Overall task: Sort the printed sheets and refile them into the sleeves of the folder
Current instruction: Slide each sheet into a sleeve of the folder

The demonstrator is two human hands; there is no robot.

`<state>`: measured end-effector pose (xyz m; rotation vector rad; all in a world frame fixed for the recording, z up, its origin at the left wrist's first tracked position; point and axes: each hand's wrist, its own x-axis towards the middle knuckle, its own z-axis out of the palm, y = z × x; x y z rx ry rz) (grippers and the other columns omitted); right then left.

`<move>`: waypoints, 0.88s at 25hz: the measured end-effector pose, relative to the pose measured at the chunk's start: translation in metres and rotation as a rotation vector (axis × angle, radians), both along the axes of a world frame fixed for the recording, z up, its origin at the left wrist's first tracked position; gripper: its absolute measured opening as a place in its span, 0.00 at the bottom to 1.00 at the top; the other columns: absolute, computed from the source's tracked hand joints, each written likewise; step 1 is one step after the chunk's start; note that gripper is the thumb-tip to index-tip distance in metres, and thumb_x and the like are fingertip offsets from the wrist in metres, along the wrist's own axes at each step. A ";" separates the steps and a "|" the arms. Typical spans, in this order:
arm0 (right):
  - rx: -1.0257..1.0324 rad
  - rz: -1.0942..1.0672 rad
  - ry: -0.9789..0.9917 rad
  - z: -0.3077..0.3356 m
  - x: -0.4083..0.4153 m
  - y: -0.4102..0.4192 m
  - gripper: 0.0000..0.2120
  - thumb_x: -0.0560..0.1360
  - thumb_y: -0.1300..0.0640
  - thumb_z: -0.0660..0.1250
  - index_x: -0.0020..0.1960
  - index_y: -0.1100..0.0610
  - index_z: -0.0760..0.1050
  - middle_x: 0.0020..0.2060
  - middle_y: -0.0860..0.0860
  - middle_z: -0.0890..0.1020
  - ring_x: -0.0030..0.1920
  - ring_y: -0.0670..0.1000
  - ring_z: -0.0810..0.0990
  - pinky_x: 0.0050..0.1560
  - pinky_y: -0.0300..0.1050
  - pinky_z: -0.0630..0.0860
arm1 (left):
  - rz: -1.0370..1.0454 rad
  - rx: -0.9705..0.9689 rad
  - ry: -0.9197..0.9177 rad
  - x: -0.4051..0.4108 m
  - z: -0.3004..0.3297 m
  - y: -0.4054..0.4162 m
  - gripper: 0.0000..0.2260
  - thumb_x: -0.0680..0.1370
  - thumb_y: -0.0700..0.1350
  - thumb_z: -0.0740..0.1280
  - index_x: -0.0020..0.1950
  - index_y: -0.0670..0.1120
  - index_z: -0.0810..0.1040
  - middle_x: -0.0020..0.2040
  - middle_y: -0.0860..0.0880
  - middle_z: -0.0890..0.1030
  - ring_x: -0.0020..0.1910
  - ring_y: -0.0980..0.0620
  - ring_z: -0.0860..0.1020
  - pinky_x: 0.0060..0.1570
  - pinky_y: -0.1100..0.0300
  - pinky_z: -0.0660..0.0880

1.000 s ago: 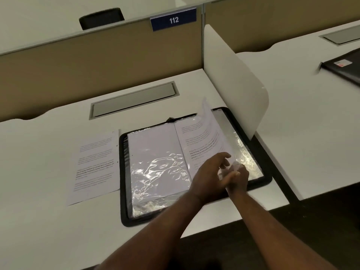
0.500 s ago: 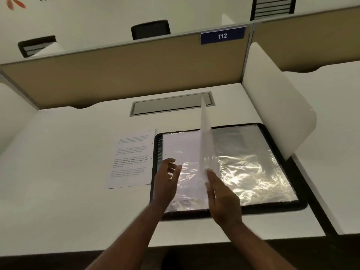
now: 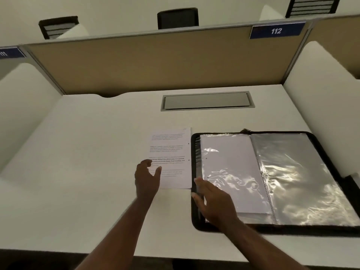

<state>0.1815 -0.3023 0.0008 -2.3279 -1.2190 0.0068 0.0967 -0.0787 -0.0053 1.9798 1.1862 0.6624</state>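
While both forearms reach in from the near edge of the surface [image 3: 78, 152], neither hand has hold of anything. The right hand [image 3: 212, 201] lies with fingers straight and spread over the near left corner of the folder [image 3: 292, 229], its fingertips at the black zip border and the edge of the left-hand sleeve [image 3: 228, 172]; whether it presses down or only hovers just above I cannot tell. The left hand [image 3: 147, 180] is relaxed and half open, fingers loosely bent, its tips at the near left corner of the loose printed sheet [image 3: 171, 158], touching or just short of it.

That sheet lies flat on the surface just beside the folder's left border, text upward. It should handle as a single light leaf: limp, quick to crease, and hard to lift straight off a smooth top, so sliding it and pinching a corner or the near edge looks the safest hold.

The folder lies open, the left-hand sleeve holding a white page, the right-hand sleeve [image 3: 303, 176] glossy, crinkled and seemingly empty. The plastic looks slippery and floppy, so a sleeve's mouth would likely need holding open with one hand while the other feeds paper in.

Farther back sit a grey cable hatch [image 3: 207, 101], the tan partition [image 3: 155, 65] and a blue number plate [image 3: 276, 31].
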 end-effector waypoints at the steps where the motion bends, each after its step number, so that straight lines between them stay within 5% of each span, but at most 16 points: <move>1: -0.018 -0.040 0.034 -0.001 0.003 0.017 0.25 0.79 0.41 0.56 0.71 0.52 0.70 0.67 0.49 0.76 0.60 0.49 0.79 0.52 0.44 0.79 | 0.006 -0.031 0.120 0.003 -0.003 0.009 0.21 0.73 0.46 0.74 0.63 0.45 0.74 0.60 0.45 0.76 0.60 0.42 0.74 0.57 0.45 0.73; 6: -0.151 -0.181 0.379 -0.027 0.016 0.085 0.32 0.79 0.48 0.62 0.78 0.54 0.54 0.77 0.52 0.58 0.75 0.53 0.60 0.73 0.49 0.60 | -0.032 -0.177 0.355 0.018 -0.016 0.044 0.34 0.71 0.52 0.75 0.72 0.47 0.65 0.73 0.45 0.61 0.71 0.40 0.63 0.64 0.40 0.67; 17: -0.018 -0.521 0.436 -0.037 0.025 0.123 0.29 0.71 0.64 0.71 0.70 0.58 0.66 0.60 0.55 0.73 0.61 0.56 0.73 0.62 0.48 0.71 | -0.046 -0.317 0.376 0.034 -0.020 0.079 0.42 0.64 0.47 0.80 0.72 0.46 0.62 0.66 0.43 0.71 0.67 0.41 0.69 0.63 0.42 0.70; 22: 0.108 -0.677 0.552 -0.032 0.032 0.125 0.14 0.73 0.63 0.70 0.59 0.59 0.76 0.51 0.53 0.82 0.53 0.54 0.80 0.51 0.44 0.76 | -0.027 -0.348 0.436 0.036 -0.019 0.090 0.28 0.68 0.49 0.76 0.65 0.45 0.71 0.59 0.46 0.76 0.63 0.41 0.73 0.58 0.47 0.72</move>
